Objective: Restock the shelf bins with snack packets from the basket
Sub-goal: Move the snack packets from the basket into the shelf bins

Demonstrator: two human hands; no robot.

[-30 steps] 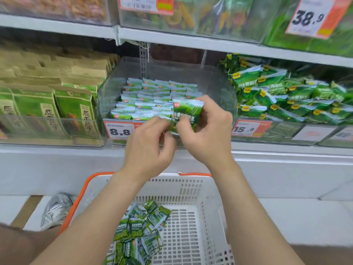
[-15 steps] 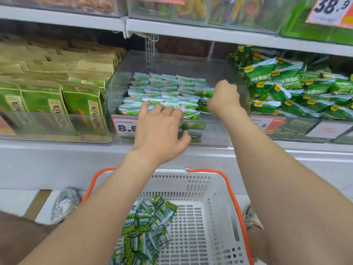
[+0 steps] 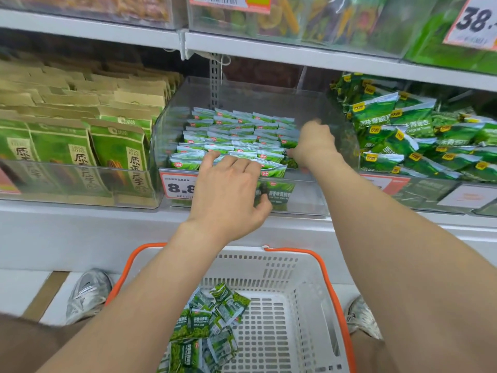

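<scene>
Where the view is nearest, at 6 o'clock: one white basket (image 3: 309, 275), orange rim, between two grey shoes (image 3: 88, 294). Loose packets (image 3: 204, 327) are heaped in its 7 o'clock corner, lying flat with long axes in mixed directions. They overlap too much for a count, roughly a dozen. The print is green and ends in 青豌豆.

Left hand (image 3: 228, 189): released, fingers straight over the front rim of the clear bin (image 3: 242, 90), resting on the front row. Its thumb is against the outer wall beside the tag (image 3: 176, 187), which reads "8.8".

Filed packets (image 3: 236, 133) stand on edge in the bin, seals up. Long axes run 9 to 3 o'clock, in about eight rows front to back. One more shows its face through the front wall.

Right hand (image 3: 313, 144): at the bin's 3 o'clock side, fingers curled down among the rows. Cannot tell whether it grasps a packet.

There are three bins on this level. Kraft bags (image 3: 118, 152) at 9 o'clock are marked 原. Green bags (image 3: 403, 122) at 3 o'clock are marked 青豌豆 and "Original". The upper tag (image 3: 476, 20) at 1 o'clock reads "38.".
</scene>
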